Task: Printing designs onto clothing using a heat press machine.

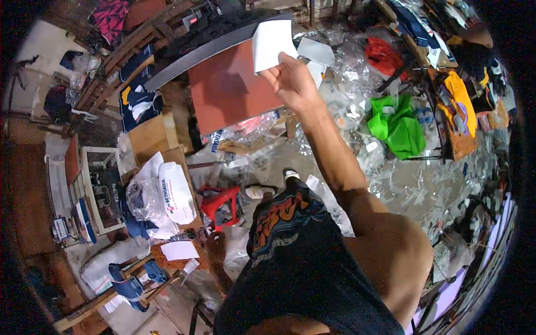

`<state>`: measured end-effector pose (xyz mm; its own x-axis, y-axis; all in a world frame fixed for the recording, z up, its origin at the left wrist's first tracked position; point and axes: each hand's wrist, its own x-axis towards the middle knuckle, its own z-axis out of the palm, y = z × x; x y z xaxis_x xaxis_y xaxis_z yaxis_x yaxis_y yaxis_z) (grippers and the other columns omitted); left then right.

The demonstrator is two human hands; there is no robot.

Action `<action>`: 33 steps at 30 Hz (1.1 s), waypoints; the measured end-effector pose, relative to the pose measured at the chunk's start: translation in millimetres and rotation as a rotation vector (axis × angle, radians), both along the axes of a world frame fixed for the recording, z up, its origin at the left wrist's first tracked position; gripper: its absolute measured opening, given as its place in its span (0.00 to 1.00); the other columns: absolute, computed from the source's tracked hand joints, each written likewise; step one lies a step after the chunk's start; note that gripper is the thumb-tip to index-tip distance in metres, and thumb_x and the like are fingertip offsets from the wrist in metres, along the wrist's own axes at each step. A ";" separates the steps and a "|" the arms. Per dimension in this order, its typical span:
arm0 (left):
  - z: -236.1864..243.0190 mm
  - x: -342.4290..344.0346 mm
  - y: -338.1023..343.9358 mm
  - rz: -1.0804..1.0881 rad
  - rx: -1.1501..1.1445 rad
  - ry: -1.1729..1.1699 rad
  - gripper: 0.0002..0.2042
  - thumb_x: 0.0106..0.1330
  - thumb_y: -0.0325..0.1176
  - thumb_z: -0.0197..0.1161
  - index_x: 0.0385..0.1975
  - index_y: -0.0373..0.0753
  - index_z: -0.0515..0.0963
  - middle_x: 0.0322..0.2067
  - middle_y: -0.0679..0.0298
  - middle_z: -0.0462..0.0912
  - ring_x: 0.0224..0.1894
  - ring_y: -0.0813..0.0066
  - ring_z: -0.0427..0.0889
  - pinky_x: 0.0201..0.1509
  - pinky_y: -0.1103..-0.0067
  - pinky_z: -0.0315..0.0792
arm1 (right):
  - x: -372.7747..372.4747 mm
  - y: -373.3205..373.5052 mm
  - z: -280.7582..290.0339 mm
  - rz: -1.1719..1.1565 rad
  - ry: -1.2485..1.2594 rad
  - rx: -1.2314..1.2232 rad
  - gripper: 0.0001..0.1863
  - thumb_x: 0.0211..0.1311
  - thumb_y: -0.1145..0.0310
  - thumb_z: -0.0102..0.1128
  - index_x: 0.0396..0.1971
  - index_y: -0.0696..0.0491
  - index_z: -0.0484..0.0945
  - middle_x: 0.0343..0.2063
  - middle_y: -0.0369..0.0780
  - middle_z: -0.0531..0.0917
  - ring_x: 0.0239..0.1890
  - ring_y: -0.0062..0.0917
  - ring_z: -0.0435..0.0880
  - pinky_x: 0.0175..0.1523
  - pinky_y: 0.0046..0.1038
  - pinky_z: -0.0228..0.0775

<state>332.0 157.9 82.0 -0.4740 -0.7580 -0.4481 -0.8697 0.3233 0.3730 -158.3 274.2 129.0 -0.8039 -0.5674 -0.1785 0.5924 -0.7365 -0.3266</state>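
Observation:
My right hand (pixel 293 81) reaches far forward, thumb and fingers closed on the lower edge of a white sheet (pixel 272 42). The sheet hangs over the far right corner of a flat reddish-brown board (pixel 229 89). Along the board's far side runs a long grey curved panel (pixel 206 56). Low at my left side is my left hand (pixel 216 245), dark and in shadow beside a small brown board with a white paper (pixel 180 250) on it. Its fingers cannot be made out.
A stack of white printed pieces (pixel 177 192) with clear plastic lies on the left, near a red plastic stool (pixel 222 206). At right are a green bag (pixel 397 125), a red bag (pixel 385 57) and yellow cloth (pixel 460 100). Clear plastic wrapping litters the floor.

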 end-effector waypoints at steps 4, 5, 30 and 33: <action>-67.0 62.4 -25.6 -0.438 -0.639 0.021 0.15 0.70 0.42 0.65 0.41 0.34 0.84 0.43 0.45 0.86 0.49 0.52 0.83 0.50 0.61 0.75 | -5.8 -26.5 11.2 0.036 -0.035 -0.062 0.13 0.79 0.66 0.45 0.51 0.59 0.73 0.47 0.45 0.85 0.52 0.34 0.86 0.60 0.36 0.82; -69.5 62.3 -28.2 -0.436 -0.642 0.021 0.15 0.70 0.42 0.65 0.41 0.34 0.84 0.43 0.45 0.86 0.49 0.52 0.83 0.50 0.61 0.75 | -5.3 -27.2 14.3 0.028 -0.041 -0.058 0.13 0.79 0.66 0.46 0.52 0.58 0.73 0.47 0.45 0.84 0.52 0.34 0.85 0.60 0.38 0.81; -18.8 22.3 -3.8 -0.010 0.030 0.272 0.16 0.72 0.43 0.61 0.43 0.34 0.83 0.34 0.51 0.87 0.39 0.58 0.87 0.44 0.64 0.77 | 0.9 -50.1 -11.5 -0.836 1.562 1.228 0.28 0.62 0.81 0.59 0.63 0.48 0.77 0.68 0.44 0.74 0.73 0.50 0.65 0.75 0.46 0.59; -51.6 59.5 -16.8 -0.202 -0.131 0.317 0.15 0.72 0.42 0.62 0.43 0.35 0.82 0.33 0.52 0.87 0.36 0.59 0.87 0.41 0.65 0.77 | 16.9 -48.8 -0.5 -0.763 1.392 0.977 0.23 0.69 0.79 0.54 0.62 0.52 0.78 0.66 0.47 0.76 0.72 0.42 0.71 0.73 0.38 0.62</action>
